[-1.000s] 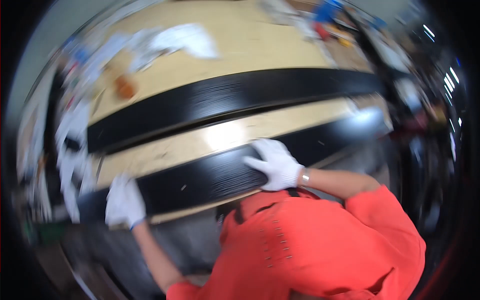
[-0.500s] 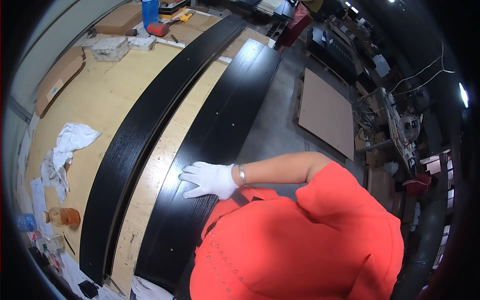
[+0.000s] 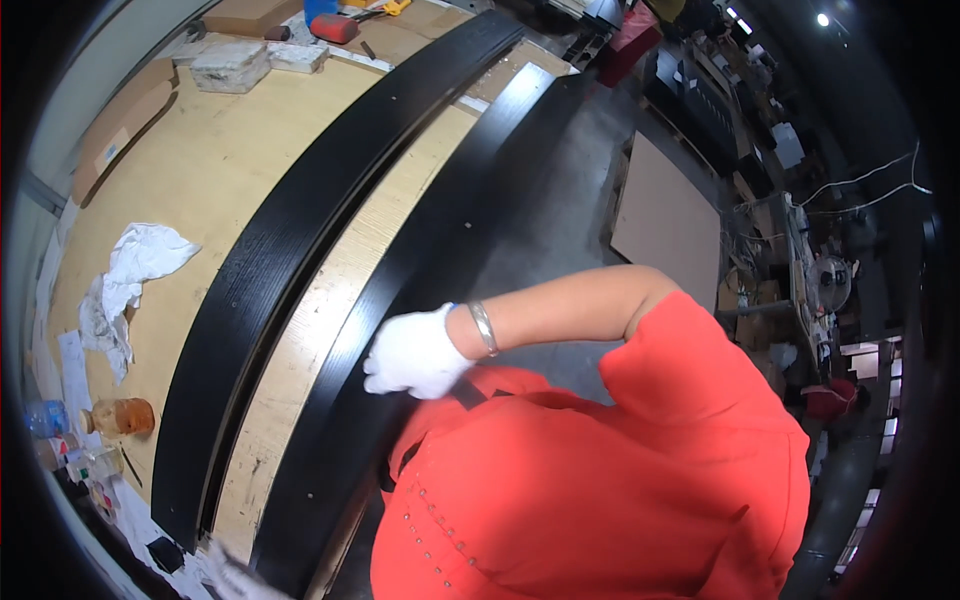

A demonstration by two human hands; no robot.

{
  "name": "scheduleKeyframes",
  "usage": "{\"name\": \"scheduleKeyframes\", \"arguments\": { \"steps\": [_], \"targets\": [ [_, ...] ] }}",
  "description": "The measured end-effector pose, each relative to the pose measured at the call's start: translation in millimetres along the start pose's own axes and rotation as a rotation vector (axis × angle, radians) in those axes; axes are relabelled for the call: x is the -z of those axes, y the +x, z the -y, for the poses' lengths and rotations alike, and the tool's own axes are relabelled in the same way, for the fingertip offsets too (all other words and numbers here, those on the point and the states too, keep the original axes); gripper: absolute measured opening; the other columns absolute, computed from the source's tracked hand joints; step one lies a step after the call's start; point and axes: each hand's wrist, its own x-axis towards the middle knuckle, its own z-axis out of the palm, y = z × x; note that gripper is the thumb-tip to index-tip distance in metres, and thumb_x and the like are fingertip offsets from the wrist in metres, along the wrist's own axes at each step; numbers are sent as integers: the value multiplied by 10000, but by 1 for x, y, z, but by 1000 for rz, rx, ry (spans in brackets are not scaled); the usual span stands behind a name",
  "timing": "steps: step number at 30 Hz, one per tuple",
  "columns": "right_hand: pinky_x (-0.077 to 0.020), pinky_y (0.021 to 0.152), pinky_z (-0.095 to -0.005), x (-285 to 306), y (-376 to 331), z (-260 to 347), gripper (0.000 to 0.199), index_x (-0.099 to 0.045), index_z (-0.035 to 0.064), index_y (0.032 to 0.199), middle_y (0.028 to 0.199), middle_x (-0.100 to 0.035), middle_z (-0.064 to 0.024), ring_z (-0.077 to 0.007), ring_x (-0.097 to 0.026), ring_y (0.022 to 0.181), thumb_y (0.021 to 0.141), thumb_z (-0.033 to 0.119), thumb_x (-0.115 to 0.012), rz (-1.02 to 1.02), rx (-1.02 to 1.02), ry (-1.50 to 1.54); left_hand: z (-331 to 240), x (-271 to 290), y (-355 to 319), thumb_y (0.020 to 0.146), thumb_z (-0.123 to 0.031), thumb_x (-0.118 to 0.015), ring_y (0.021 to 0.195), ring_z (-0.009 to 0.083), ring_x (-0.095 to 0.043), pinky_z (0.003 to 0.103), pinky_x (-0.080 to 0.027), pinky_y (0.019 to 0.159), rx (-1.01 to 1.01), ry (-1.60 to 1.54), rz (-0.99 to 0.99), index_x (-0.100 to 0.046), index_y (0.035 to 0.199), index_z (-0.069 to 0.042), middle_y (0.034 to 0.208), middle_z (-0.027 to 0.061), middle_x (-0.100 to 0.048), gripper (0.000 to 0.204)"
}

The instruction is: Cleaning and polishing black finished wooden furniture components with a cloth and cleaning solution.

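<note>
A long black wood-grain board (image 3: pixel 440 230) lies along the near edge of the work table, tilted so its face slants. My right hand (image 3: pixel 418 352), in a white knit glove, is on this board near its middle, with its fingers curled against it. At the lower edge of the view, my left hand (image 3: pixel 240 578), gloved too, is by the board's near-left end. It is blurred and partly cut off, so its fingers cannot be made out. Beyond a bare strip of table lies a second long black board (image 3: pixel 270 230), slightly apart from the first.
On the pale wooden table (image 3: pixel 330 130) lie a crumpled white cloth (image 3: pixel 140 262), a bottle of amber liquid (image 3: pixel 122 416), a white block (image 3: pixel 230 67) and a red-headed mallet (image 3: pixel 334 28). A flat brown panel (image 3: pixel 668 215) rests on the floor to the right.
The nearer board has tilted from lying flat. My right hand has gone from spread flat on it to curled fingers. My left hand has shifted left. The view has moved slightly.
</note>
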Motion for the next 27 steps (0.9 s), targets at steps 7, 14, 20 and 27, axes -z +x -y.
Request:
{"name": "scheduleKeyframes", "arguments": {
  "steps": [7, 14, 20, 27],
  "targets": [
    [-553, 672, -479, 41, 64, -29, 327, -741, 90, 838, 776, -723, -129, -349, -713, 776, 857, 412, -688, -415, -301, -80, -95, 17, 1, 1043, -114, -602, 975, 308, -714, 365, -609, 825, 407, -829, 260, -686, 1224, 33, 1168, 209, -727, 248],
    [-550, 733, -483, 57, 82, -38, 400, -761, 110, 871, 814, -723, -172, -384, -707, 816, 874, 492, -642, -325, -317, 10, -220, -112, -41, 855, -245, -778, 1084, 239, -630, 421, -454, 962, -343, -307, 522, -716, 1214, -112, 1234, 66, -699, 388],
    [-553, 773, -444, 90, 80, -54, 373, -768, 82, 919, 843, -731, -160, -363, -709, 834, 909, 435, -646, -398, -212, -23, -10, -56, -113, 1001, -29, -551, 823, 160, -666, 319, -590, 746, 419, -25, 400, -681, 1227, -48, 1003, 29, -710, 261],
    [-526, 741, -450, 93, 71, -67, 328, -748, 60, 900, 802, -699, -166, -374, -678, 810, 910, 376, -661, -447, -135, -115, -147, -86, -52, 839, -284, -730, 739, 294, -682, 416, -554, 688, -30, 245, 368, -764, 989, -137, 851, 130, -705, 213]
  ]
}}
